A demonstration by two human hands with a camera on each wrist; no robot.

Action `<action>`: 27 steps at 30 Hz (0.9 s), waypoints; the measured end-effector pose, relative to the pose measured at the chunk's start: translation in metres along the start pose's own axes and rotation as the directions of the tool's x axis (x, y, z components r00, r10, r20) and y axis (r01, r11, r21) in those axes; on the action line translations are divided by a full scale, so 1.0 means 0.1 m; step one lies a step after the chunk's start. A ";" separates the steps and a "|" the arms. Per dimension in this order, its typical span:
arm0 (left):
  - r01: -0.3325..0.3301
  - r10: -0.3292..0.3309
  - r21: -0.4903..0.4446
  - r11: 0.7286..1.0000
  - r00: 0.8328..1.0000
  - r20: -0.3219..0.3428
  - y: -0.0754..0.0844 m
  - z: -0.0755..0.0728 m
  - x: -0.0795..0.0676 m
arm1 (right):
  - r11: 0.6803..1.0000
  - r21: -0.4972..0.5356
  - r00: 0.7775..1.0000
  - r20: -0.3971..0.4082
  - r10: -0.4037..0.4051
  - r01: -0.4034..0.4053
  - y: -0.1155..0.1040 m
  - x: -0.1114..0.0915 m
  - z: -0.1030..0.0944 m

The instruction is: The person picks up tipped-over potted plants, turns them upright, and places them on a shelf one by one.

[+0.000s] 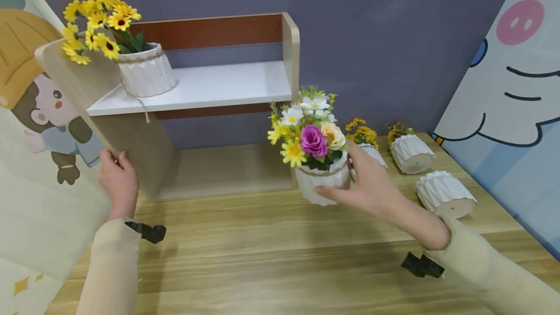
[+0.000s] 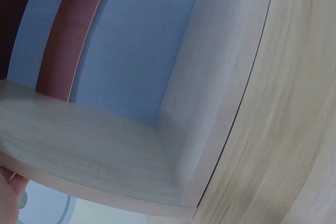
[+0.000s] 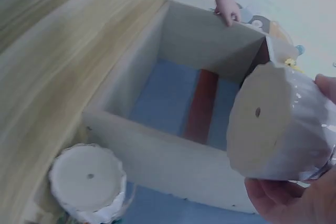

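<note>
My right hand [image 1: 372,183] holds a white ribbed flowerpot [image 1: 321,186] between thumb and fingers, in front of the shelf's right end. White, yellow, peach and purple artificial flowers [image 1: 312,135] fill it. The right wrist view shows the pot's round base [image 3: 260,121] with a small hole. At the left, my left hand [image 1: 120,181] grips the front edge of the wooden shelf's side panel [image 1: 135,145], thumb inside. Only its fingers [image 2: 13,187] show in the left wrist view. A white pot [image 1: 146,72] of yellow sunflowers [image 1: 102,23] stands on the upper white board [image 1: 227,81].
Three more white pots lie tipped on the wooden table [image 1: 262,247] at the right: one with orange-yellow flowers [image 1: 362,132], one with reddish flowers [image 1: 411,153], and a nearer pot [image 1: 446,193] with its base toward me. A grey wall [image 1: 372,38] stands behind.
</note>
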State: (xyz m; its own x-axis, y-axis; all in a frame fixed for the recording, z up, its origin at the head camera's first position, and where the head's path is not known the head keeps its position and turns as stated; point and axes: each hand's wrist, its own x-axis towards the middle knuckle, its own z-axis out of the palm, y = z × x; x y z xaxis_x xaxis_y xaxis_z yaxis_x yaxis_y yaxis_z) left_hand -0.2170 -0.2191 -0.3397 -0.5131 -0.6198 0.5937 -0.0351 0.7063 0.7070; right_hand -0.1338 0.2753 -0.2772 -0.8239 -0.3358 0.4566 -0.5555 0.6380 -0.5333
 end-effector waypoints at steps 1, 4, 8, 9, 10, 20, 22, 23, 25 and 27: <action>0.000 0.000 0.001 1.000 1.000 0.000 0.00 0.00 0.00 | 1.000 0.020 1.000 0.012 -0.001 0.001 -0.02 0.03 -0.01; -0.001 0.001 0.013 1.000 1.000 0.001 -0.01 0.00 0.00 | 0.996 0.085 0.999 0.053 0.003 -0.008 -0.08 0.12 -0.04; -0.018 0.018 0.030 0.999 1.000 0.000 -0.01 0.01 0.00 | 0.997 0.078 0.997 0.074 0.019 -0.024 -0.16 0.26 -0.07; -0.023 0.023 0.033 0.999 1.000 -0.002 -0.01 0.02 0.00 | 0.998 0.066 0.997 0.072 0.020 -0.025 -0.18 0.29 -0.08; -0.026 0.026 0.034 0.999 1.000 -0.003 -0.01 0.02 0.00 | 0.998 0.055 0.997 0.070 0.017 -0.021 -0.20 0.32 -0.08; -0.011 0.011 0.022 1.000 1.000 0.001 0.02 -0.01 -0.01 | 0.998 0.049 0.997 0.059 -0.052 0.049 -0.35 0.49 -0.12; -0.014 0.014 0.024 1.000 1.000 -0.006 0.02 -0.01 -0.02 | 0.994 0.079 0.996 0.051 -0.075 0.071 -0.38 0.53 -0.13; -0.015 0.015 0.024 1.000 1.000 -0.009 0.02 -0.02 -0.01 | 0.992 0.094 0.996 0.044 -0.084 0.079 -0.40 0.54 -0.13; -0.016 0.017 0.027 1.000 1.000 -0.013 0.02 -0.02 -0.01 | 0.988 0.126 0.995 0.032 -0.095 0.090 -0.44 0.58 -0.14; -0.022 0.022 0.028 0.999 1.000 -0.012 0.01 -0.02 -0.01 | 0.986 0.137 0.994 0.028 -0.103 0.098 -0.48 0.61 -0.15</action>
State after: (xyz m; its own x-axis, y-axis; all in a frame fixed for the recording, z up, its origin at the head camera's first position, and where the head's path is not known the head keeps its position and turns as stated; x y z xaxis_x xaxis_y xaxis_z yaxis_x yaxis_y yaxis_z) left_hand -0.2152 -0.2182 -0.3389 -0.5032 -0.6082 0.6139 -0.0477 0.7288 0.6831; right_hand -0.1560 0.2346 -0.2137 -0.7654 -0.4188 0.4886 -0.6436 0.5011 -0.5786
